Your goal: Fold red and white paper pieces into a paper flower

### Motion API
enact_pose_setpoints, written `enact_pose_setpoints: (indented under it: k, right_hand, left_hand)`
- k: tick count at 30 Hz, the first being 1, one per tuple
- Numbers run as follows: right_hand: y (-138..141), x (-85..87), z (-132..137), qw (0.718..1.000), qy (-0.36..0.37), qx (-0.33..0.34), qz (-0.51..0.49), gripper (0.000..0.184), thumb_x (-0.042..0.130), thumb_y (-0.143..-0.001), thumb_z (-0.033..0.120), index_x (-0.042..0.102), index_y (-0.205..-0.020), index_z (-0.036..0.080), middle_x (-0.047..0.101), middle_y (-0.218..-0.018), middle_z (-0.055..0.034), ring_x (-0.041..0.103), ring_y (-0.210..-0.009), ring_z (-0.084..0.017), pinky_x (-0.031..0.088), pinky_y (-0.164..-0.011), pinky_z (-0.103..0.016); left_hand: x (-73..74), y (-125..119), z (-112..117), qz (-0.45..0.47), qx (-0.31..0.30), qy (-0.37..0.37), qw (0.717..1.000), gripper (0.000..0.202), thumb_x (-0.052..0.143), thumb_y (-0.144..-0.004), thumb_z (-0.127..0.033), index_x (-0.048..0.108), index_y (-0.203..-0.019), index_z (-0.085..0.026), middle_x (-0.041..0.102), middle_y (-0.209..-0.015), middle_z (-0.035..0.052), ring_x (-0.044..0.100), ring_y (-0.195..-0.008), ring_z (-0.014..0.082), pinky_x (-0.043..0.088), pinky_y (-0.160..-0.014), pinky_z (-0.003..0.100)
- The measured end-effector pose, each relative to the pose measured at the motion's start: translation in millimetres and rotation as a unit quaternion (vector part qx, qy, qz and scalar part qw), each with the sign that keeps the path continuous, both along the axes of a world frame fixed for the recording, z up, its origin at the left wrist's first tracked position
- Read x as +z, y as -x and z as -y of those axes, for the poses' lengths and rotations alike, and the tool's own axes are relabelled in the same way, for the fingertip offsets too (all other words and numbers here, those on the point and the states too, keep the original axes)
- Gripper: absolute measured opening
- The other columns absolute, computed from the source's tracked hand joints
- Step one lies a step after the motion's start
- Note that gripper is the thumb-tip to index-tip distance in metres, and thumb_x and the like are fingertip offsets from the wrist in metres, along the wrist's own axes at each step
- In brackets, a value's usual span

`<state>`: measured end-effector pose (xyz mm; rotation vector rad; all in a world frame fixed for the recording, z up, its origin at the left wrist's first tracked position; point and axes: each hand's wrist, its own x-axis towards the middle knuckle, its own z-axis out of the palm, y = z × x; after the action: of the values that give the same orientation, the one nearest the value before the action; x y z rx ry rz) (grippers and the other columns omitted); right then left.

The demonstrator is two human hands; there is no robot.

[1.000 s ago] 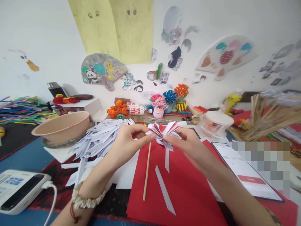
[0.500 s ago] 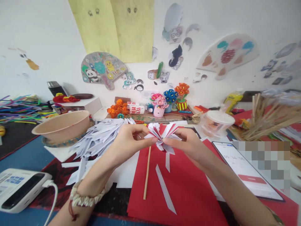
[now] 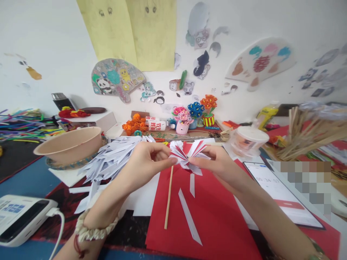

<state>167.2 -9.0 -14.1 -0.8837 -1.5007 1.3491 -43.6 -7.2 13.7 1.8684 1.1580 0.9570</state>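
Red paper covers the lower centre of my view. White paper strips lie heaped left of centre. At frame centre I observe the left hand and right hand pinching a folded paper flower from opposite sides. A wooden stick rests on the red paper.

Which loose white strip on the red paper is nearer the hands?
The upper, shorter-looking strip, just below the folded paper held between the left hand and right hand. The other strip looks longer and lies further down the red paper.
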Motion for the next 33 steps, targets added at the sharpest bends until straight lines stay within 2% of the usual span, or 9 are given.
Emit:
enact_pose_setpoints:
  k: [4, 8, 11, 14, 16, 18, 25, 29, 33]
  right_hand:
    - [0.9, -1.8, 0.0, 1.0, -0.007, -0.008, -0.007, 0.024, 0.078, -0.08, 0.036, 0.081, -0.1, 0.025, 0.079, -0.102, -0.0069, 0.072, -0.098, -0.028, 0.055, -0.089, -0.041]
    - [0.5, -2.5, 0.1, 1.0, 0.0, -0.005, -0.017, 0.022, 0.078, -0.08, 0.033, 0.08, -0.1, 0.025, 0.078, -0.102, -0.0066, 0.071, -0.097, -0.026, 0.054, -0.088, -0.039]
    - [-0.1, -3.5, -0.6, 1.0, 0.019, -0.004, -0.023, 0.021, 0.078, -0.078, 0.033, 0.08, -0.096, 0.023, 0.078, -0.095, -0.006, 0.069, -0.088, -0.023, 0.053, -0.078, -0.034]
    - [-1.6, -5.4, -3.0, 0.998, 0.042, -0.001, -0.039, 0.017, 0.078, -0.079, 0.033, 0.078, -0.089, 0.02, 0.076, -0.086, -0.0055, 0.066, -0.078, -0.02, 0.05, -0.069, -0.031]
    - [-3.2, -6.7, -5.2, 0.997, 0.047, 0.01, -0.052, 0.014, 0.077, -0.08, 0.032, 0.077, -0.086, 0.019, 0.076, -0.085, -0.0054, 0.066, -0.077, -0.019, 0.05, -0.071, -0.03]
    - [-5.2, -7.2, -7.1, 0.997, 0.047, 0.02, -0.058, 0.014, 0.077, -0.081, 0.031, 0.077, -0.088, 0.019, 0.076, -0.088, -0.0055, 0.066, -0.079, -0.019, 0.05, -0.074, -0.03]
    - [-8.6, -3.3, -6.6, 0.999, 0.002, 0.025, -0.031, 0.011, 0.077, -0.08, 0.028, 0.077, -0.087, 0.02, 0.077, -0.091, -0.0045, 0.067, -0.083, -0.019, 0.051, -0.077, -0.029]
    - [-8.2, -2.7, -5.6, 0.999, 0.01, 0.015, -0.035, 0.014, 0.078, -0.078, 0.027, 0.076, -0.09, 0.02, 0.078, -0.095, -0.0055, 0.069, -0.088, -0.022, 0.052, -0.08, -0.032]
    - [-8.7, -3.0, -6.2, 0.997, 0.046, 0.03, -0.052, 0.022, 0.076, -0.079, 0.027, 0.076, -0.1, 0.019, 0.076, -0.098, -0.0057, 0.068, -0.087, -0.021, 0.052, -0.08, -0.032]
  left_hand:
    - [-0.6, -0.4, 0.5, -0.007, 0.012, -0.017, 1.0, 0.024, 0.074, -0.076, -0.038, 0.07, -0.067, -0.016, 0.048, -0.05, -0.0041, 0.036, -0.048, 0.0081, 0.028, -0.046, 0.022]
    - [-1.5, -1.6, 1.1, 0.035, 0.008, 0.04, 0.999, 0.022, 0.08, -0.07, -0.035, 0.068, -0.064, -0.017, 0.04, -0.048, -0.0066, 0.029, -0.046, 0.0069, 0.019, -0.044, 0.023]
    - [-3.7, -4.0, 1.0, 0.095, 0.006, 0.073, 0.993, 0.023, 0.082, -0.067, -0.032, 0.066, -0.062, -0.017, 0.037, -0.048, -0.0076, 0.027, -0.046, 0.0064, 0.018, -0.046, 0.023]
    - [-6.2, -7.3, 1.4, 0.126, -0.001, 0.077, 0.989, 0.022, 0.081, -0.07, -0.032, 0.065, -0.064, -0.017, 0.05, -0.054, -0.0047, 0.038, -0.051, 0.0076, 0.028, -0.05, 0.022]
    - [-6.4, -9.0, 2.5, 0.121, -0.015, 0.069, 0.99, 0.02, 0.078, -0.073, -0.032, 0.068, -0.068, -0.016, 0.061, -0.065, -0.0012, 0.046, -0.058, 0.0091, 0.034, -0.055, 0.022]
    - [-5.4, -9.7, 3.7, 0.108, -0.027, 0.068, 0.991, 0.019, 0.076, -0.076, -0.034, 0.071, -0.074, -0.015, 0.064, -0.07, 0.0005, 0.046, -0.059, 0.0093, 0.034, -0.055, 0.022]
    - [-4.6, -9.5, 4.1, 0.068, -0.005, 0.069, 0.995, 0.026, 0.074, -0.076, -0.035, 0.065, -0.063, -0.014, 0.036, -0.048, -0.0067, 0.022, -0.048, 0.0068, 0.014, -0.045, 0.024]
    - [-7.5, -10.5, 4.2, 0.028, 0.002, 0.007, 1.0, 0.022, 0.07, -0.079, -0.032, 0.07, -0.068, -0.013, 0.038, -0.051, -0.0054, 0.027, -0.05, 0.0079, 0.021, -0.047, 0.024]
    - [-7.8, -10.6, 5.6, -0.016, 0.01, -0.07, 0.997, 0.02, 0.066, -0.084, -0.029, 0.074, -0.075, -0.013, 0.056, -0.059, -0.0008, 0.042, -0.057, 0.0105, 0.034, -0.054, 0.024]
